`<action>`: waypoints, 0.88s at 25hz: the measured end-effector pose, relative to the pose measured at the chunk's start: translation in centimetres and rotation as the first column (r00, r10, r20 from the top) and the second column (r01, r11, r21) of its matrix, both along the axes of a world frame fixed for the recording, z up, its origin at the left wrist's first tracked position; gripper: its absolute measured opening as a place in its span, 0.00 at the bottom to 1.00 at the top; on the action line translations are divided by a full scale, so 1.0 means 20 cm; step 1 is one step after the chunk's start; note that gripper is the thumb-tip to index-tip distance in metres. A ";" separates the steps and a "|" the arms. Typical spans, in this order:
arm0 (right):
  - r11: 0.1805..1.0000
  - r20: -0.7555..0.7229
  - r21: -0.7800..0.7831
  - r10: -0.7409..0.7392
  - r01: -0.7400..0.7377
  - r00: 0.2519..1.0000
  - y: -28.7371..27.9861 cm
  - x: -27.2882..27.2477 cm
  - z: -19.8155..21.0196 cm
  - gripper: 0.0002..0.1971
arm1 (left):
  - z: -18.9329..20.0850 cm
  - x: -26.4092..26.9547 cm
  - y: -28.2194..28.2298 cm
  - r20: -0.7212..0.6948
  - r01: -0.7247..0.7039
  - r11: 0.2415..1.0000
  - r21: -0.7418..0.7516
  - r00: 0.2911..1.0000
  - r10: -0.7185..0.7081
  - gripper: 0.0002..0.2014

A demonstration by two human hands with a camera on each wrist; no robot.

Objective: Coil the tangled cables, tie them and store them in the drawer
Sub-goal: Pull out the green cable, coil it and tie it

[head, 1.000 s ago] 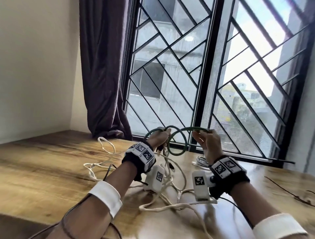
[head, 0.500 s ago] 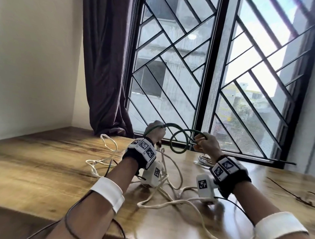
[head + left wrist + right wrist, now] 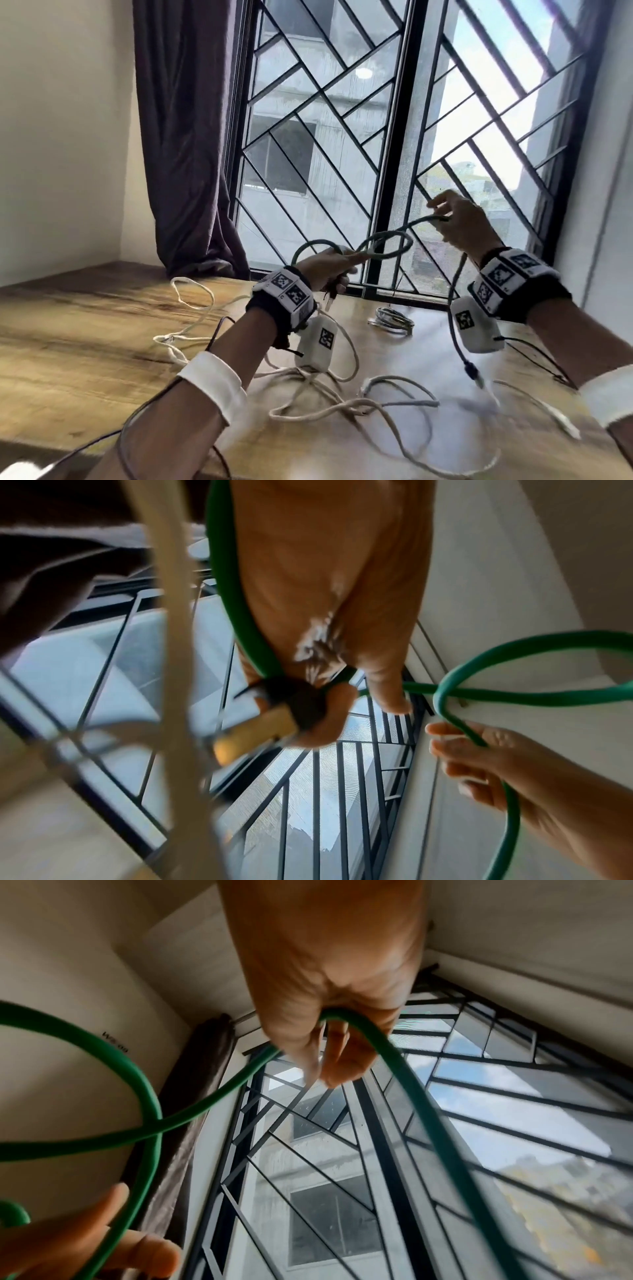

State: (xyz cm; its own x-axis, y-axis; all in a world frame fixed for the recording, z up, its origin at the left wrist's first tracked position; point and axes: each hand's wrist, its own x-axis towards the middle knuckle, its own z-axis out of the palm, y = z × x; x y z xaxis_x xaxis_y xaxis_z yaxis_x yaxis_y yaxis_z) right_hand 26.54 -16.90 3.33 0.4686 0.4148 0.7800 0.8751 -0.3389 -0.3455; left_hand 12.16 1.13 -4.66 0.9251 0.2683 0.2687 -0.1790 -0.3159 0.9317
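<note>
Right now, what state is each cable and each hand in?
green cable: held up off the table, one loop formed, plug end dangling
left hand: grips the green cable
right hand: raised, pinches the green cable
white cables: loose and tangled on the table
grey cable: coiled, lying by the window

Cables [image 3: 329,404] sprawl on table [image 3: 85,342] — window [image 3: 394,154] behind.

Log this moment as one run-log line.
stage: coiling, untied | left hand: grips green cable coil | right hand: pinches cable, raised | white cables: loose on table
</note>
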 end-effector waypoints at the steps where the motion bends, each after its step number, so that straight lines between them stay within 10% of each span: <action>1: 0.983 -0.008 -0.182 0.040 -0.040 0.999 -0.02 -0.02 0.01 0.17 | 0.01 0.01 -0.01 -0.029 0.050 0.998 -0.041 0.998 -0.051 0.11; 4: 0.775 -0.284 -0.559 0.154 -0.294 0.946 -0.06 -0.10 0.00 0.26 | 0.07 0.03 -0.07 -0.081 0.061 0.996 -0.062 0.995 -0.066 0.10; 7: 0.734 -0.407 -0.561 0.156 -0.382 0.900 -0.05 -0.14 -0.05 0.26 | 0.10 0.05 -0.11 -0.111 0.039 0.996 -0.079 0.993 -0.048 0.14; 11: 0.824 0.037 -0.566 0.033 -0.006 0.999 -0.04 -0.20 -0.12 0.41 | 0.09 0.08 -0.07 -0.052 -0.109 0.951 -0.290 0.994 0.098 0.16; 14: 0.858 0.035 -0.467 0.258 -0.212 0.965 -0.12 -0.40 -0.14 0.29 | 0.09 0.05 0.00 -0.025 -0.205 0.885 -0.418 0.976 0.215 0.17; 17: 0.456 -0.358 -0.790 0.202 -0.411 0.912 -0.15 -0.61 -0.29 0.26 | 0.14 0.02 0.06 0.028 -0.190 0.826 -0.530 0.970 0.241 0.18; 19: 0.258 -0.361 -0.893 0.084 -0.370 0.929 -0.09 -0.65 -0.45 0.41 | 0.16 -0.02 0.09 0.070 -0.125 0.835 -0.536 0.979 0.191 0.16; 22: 0.231 -0.326 -0.917 0.041 -0.327 0.944 0.06 -0.66 -0.61 0.57 | 0.22 -0.13 0.07 0.090 -0.178 0.838 -0.516 0.962 0.259 0.15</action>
